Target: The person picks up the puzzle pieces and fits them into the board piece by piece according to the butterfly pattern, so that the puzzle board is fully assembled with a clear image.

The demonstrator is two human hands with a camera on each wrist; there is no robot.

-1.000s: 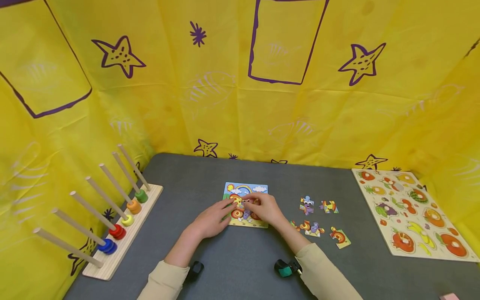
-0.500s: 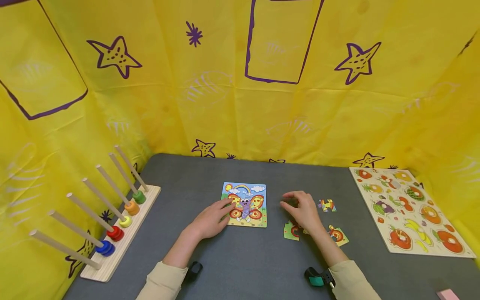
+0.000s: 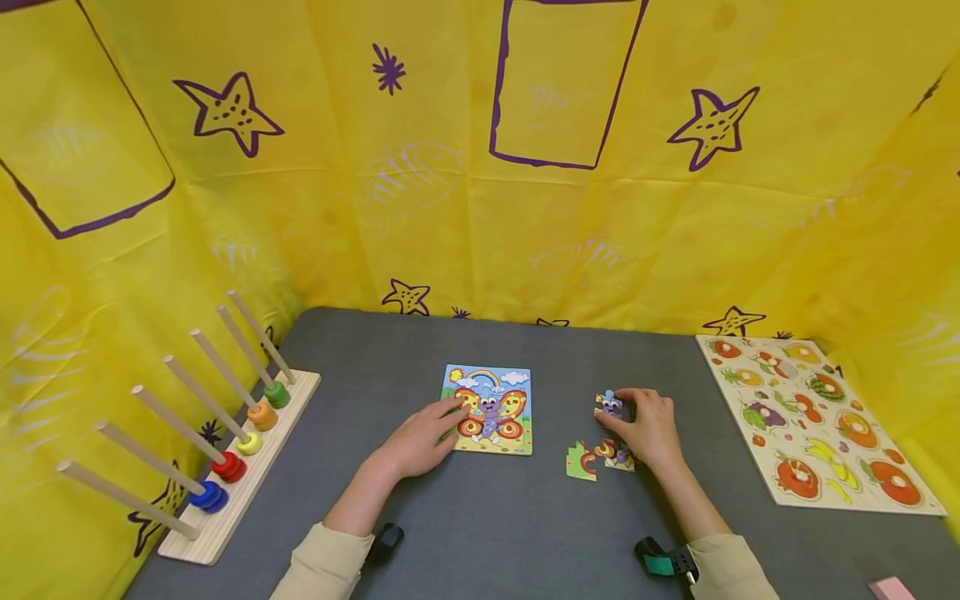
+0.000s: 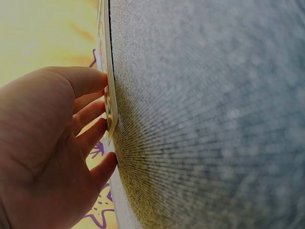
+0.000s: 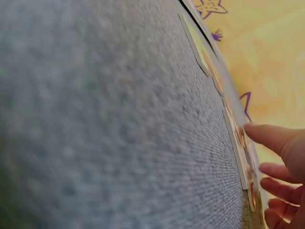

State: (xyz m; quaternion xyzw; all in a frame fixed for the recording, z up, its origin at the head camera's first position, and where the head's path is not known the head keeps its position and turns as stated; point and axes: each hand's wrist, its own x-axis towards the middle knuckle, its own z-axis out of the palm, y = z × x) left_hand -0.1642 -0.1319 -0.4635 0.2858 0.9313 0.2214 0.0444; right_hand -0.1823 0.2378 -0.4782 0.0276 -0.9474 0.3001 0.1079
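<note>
A square butterfly puzzle board (image 3: 517,443), its picture assembled, lies mid-table in the head view. My left hand (image 3: 422,437) lies at its left side, relaxed fingers touching the edge; the left wrist view shows the fingertips along the board's thin rim (image 4: 112,95). To the right, my right hand (image 3: 647,425) holds a loose puzzle piece (image 3: 610,403) with a purple butterfly face, thumb at the lower left and index at the upper right. Nearer me lie a green-edged piece (image 3: 579,462) and a piece with orange swirl and purple (image 3: 618,457). Other loose pieces are hidden under the right hand.
A wooden stand (image 3: 255,475) with slanted pegs and coloured rings stands at the left. On the right lies a fruit puzzle board (image 3: 787,446). A pink block (image 3: 891,588) sits at the lower right corner. A yellow cloth (image 3: 450,208) hangs behind the grey table.
My right hand has left the puzzle board and moved right to the loose pieces, its thumb and index now at the butterfly-face piece. The left hand has stayed at the board's edge.
</note>
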